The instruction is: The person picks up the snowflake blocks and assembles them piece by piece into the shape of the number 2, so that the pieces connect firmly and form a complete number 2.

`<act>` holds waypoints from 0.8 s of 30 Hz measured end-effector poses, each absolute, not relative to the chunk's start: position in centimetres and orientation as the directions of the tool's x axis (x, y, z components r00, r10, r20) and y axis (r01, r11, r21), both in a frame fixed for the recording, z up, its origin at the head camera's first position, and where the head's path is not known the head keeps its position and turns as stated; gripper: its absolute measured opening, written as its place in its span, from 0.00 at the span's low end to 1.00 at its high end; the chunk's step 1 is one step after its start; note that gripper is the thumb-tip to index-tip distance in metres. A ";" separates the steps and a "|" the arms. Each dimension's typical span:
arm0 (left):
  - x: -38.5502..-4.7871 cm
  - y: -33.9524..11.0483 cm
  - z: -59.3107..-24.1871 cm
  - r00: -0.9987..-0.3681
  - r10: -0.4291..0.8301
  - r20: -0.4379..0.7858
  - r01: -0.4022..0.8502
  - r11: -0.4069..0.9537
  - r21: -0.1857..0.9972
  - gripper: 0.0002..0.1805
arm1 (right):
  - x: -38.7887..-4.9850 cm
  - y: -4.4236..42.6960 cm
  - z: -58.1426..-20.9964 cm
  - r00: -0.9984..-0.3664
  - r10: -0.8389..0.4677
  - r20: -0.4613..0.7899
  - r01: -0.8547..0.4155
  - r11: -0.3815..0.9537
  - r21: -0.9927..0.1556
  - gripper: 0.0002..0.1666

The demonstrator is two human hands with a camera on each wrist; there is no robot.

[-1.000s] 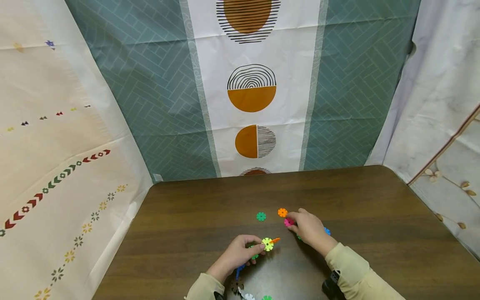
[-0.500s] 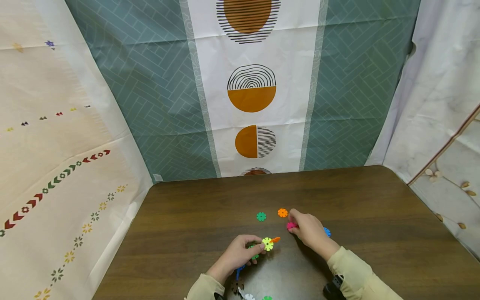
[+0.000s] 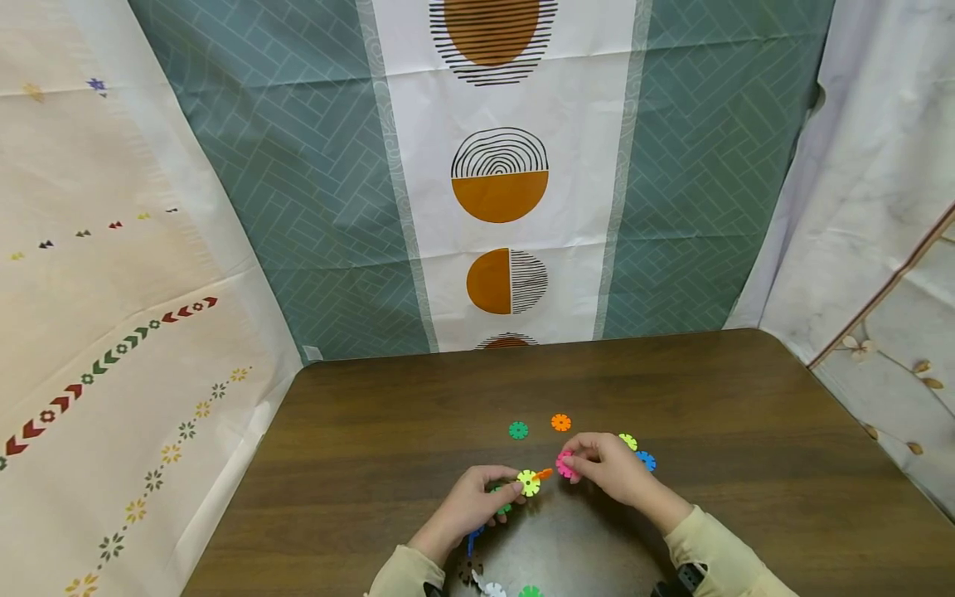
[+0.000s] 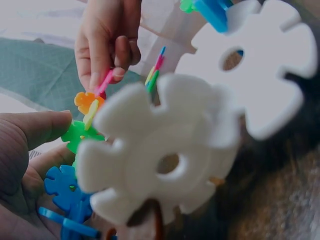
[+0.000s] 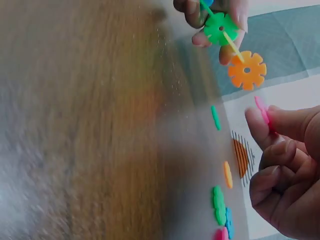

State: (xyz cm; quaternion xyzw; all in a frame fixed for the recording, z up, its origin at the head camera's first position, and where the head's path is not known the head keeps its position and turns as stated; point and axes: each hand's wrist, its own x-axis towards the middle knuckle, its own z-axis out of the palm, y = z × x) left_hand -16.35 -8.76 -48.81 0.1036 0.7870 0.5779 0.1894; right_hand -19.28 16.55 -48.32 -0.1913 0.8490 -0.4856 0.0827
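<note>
Pinching the pink disc (image 3: 565,465) between thumb and forefinger, the right hand (image 3: 608,473) holds it just beside the orange disc (image 5: 247,70) at the tip of the disc chain (image 5: 220,28), with a gap between the 2 discs. The left hand (image 3: 477,502) has its grip pinched on that chain near the green and yellow discs; which of them takes the thumb's pressure is hard to tell.

If the pink piece is to join the orange, slot alignment looks like the main risk: it shows edge-on to the right wrist camera while the orange shows nearly face-on, so a small twist could make the notches miss and skid. The orange disc sticks out past the left grip with no finger behind it, so a firm push might swing it or loosen the yellow joint. The pink disc is held by little more than its rim, and a slip would likely drop it onto the worktop (image 3: 373,431).

Lower down, blue discs (image 4: 61,187) hang by the left palm, and white discs (image 4: 165,155) loom near that wrist's camera. If these are linked, dragging the tail could twist the chain mid-push.
</note>
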 end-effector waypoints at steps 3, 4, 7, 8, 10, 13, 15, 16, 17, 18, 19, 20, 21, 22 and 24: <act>-16.3 -8.7 -48.9 -0.907 0.381 -0.178 -0.055 0.311 0.949 0.12 | -19.1 16.5 -48.2 -0.907 -0.421 0.026 -0.223 0.425 -0.877 0.07; -16.3 -8.7 -48.9 -0.907 0.382 -0.178 -0.055 0.311 0.949 0.12 | -19.0 16.5 -48.2 -0.905 -0.424 0.021 -0.217 0.419 -0.881 0.08; -16.3 -8.7 -48.8 -0.906 0.384 -0.178 -0.055 0.309 0.949 0.13 | -18.9 16.4 -48.2 -0.900 -0.436 0.015 -0.212 0.407 -0.888 0.08; -16.3 -8.7 -48.8 -0.905 0.386 -0.178 -0.055 0.308 0.950 0.13 | -18.8 16.4 -48.2 -0.897 -0.442 0.014 -0.211 0.401 -0.891 0.08; -16.2 -8.7 -48.8 -0.902 0.392 -0.180 -0.057 0.307 0.950 0.13 | -18.7 16.3 -48.3 -0.891 -0.454 0.010 -0.212 0.398 -0.893 0.08; -16.2 -8.6 -48.7 -0.898 0.400 -0.182 -0.057 0.305 0.951 0.13 | -18.7 16.1 -48.4 -0.887 -0.461 0.011 -0.218 0.400 -0.890 0.08; -16.2 -8.6 -48.7 -0.896 0.406 -0.180 -0.054 0.304 0.951 0.13 | -18.6 16.0 -48.5 -0.890 -0.457 0.010 -0.220 0.409 -0.885 0.08; -16.1 -8.6 -48.7 -0.896 0.407 -0.179 -0.053 0.304 0.951 0.13 | -18.5 15.9 -48.5 -0.891 -0.454 0.010 -0.220 0.413 -0.884 0.08; -16.1 -8.6 -48.7 -0.895 0.408 -0.178 -0.051 0.304 0.951 0.13 | -18.5 15.9 -48.5 -0.892 -0.452 0.010 -0.220 0.413 -0.884 0.08; -16.1 -8.6 -48.7 -0.896 0.408 -0.176 -0.049 0.304 0.951 0.13 | -18.5 15.9 -48.5 -0.892 -0.452 0.009 -0.218 0.412 -0.885 0.08; -16.1 -8.6 -48.7 -0.896 0.408 -0.175 -0.047 0.306 0.951 0.13 | -18.4 15.8 -48.6 -0.892 -0.453 0.010 -0.218 0.411 -0.885 0.08; -16.1 -8.6 -48.8 -0.897 0.407 -0.175 -0.046 0.307 0.951 0.13 | -18.4 15.8 -48.6 -0.890 -0.456 0.009 -0.218 0.409 -0.886 0.08; -16.1 -8.6 -48.8 -0.897 0.405 -0.175 -0.046 0.309 0.950 0.13 | -18.4 15.8 -48.6 -0.888 -0.460 0.009 -0.217 0.401 -0.890 0.07; -16.1 -8.6 -48.8 -0.898 0.404 -0.176 -0.047 0.308 0.950 0.12 | -18.3 15.8 -48.6 -0.885 -0.466 0.012 -0.220 0.395 -0.892 0.07; -16.1 -8.6 -48.9 -0.899 0.403 -0.173 -0.046 0.306 0.951 0.12 | -18.3 15.8 -48.7 -0.880 -0.476 0.011 -0.222 0.390 -0.893 0.06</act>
